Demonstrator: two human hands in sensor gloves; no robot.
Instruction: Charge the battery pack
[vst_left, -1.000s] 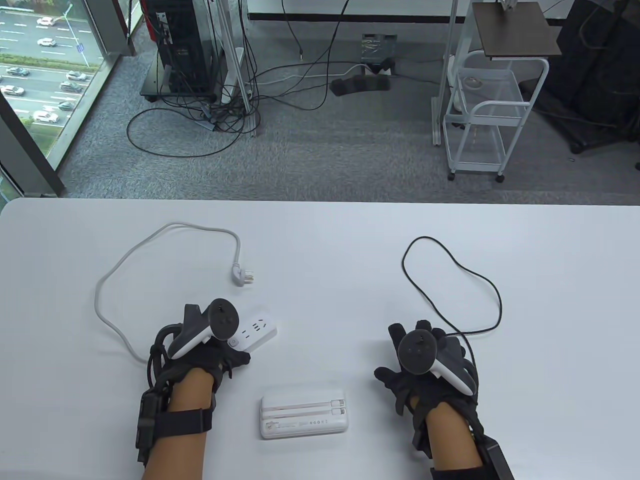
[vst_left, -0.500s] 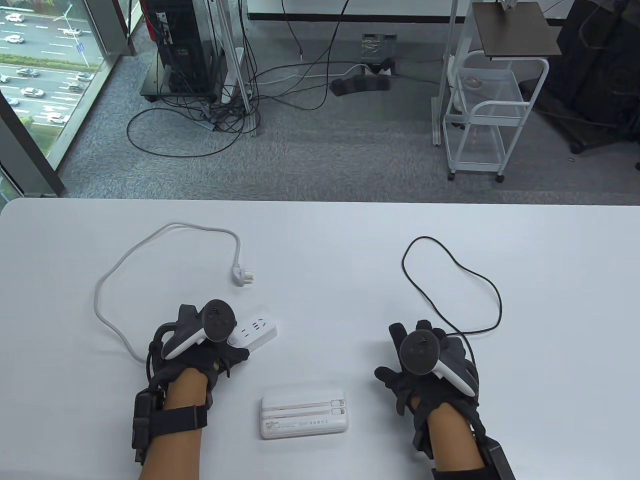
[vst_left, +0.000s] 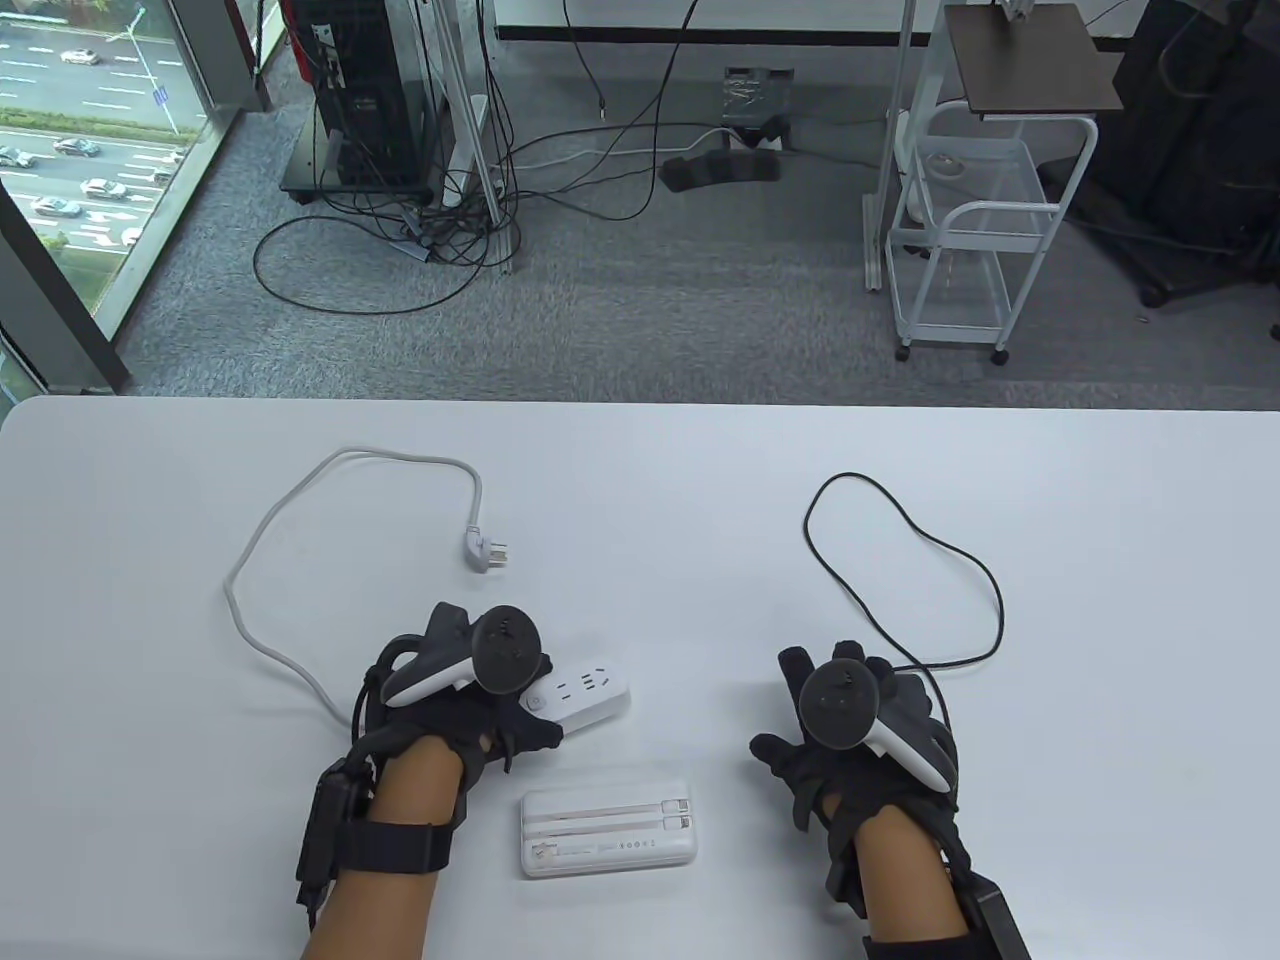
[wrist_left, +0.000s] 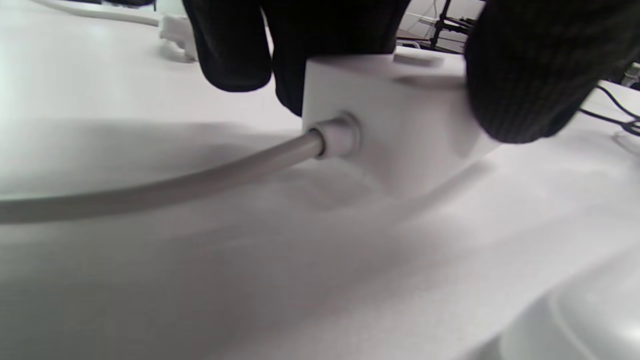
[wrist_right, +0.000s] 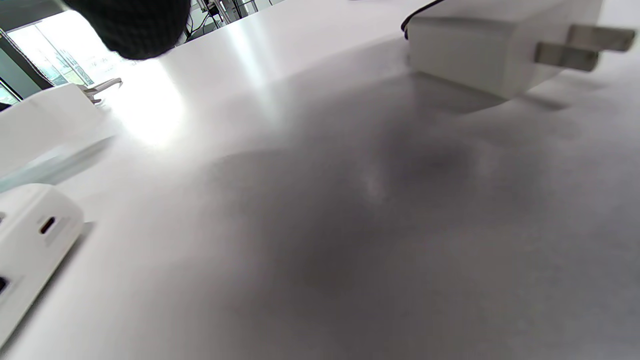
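Observation:
The white battery pack (vst_left: 607, 833) lies flat near the table's front edge, between my hands. My left hand (vst_left: 530, 712) grips the near end of a white power strip (vst_left: 588, 690) just behind the pack. In the left wrist view my fingers (wrist_left: 525, 75) hold the strip's block (wrist_left: 400, 120) where its grey cord (wrist_left: 175, 185) enters. My right hand (vst_left: 815, 700) is spread open, palm down. A white charger adapter (wrist_right: 490, 50) with two prongs lies under it, ungripped, and a thin black cable (vst_left: 900, 560) runs from it. The pack's end (wrist_right: 30, 235) shows in the right wrist view.
The strip's white cord (vst_left: 300, 520) loops back across the left of the table to a loose plug (vst_left: 487, 551). The black cable makes a wide loop behind my right hand. The table's far edge drops to a carpeted floor with a white cart (vst_left: 960, 250).
My left hand has slid the power strip to the right, closer to the battery pack, and the white cord has dragged along with it. My right hand has not moved.

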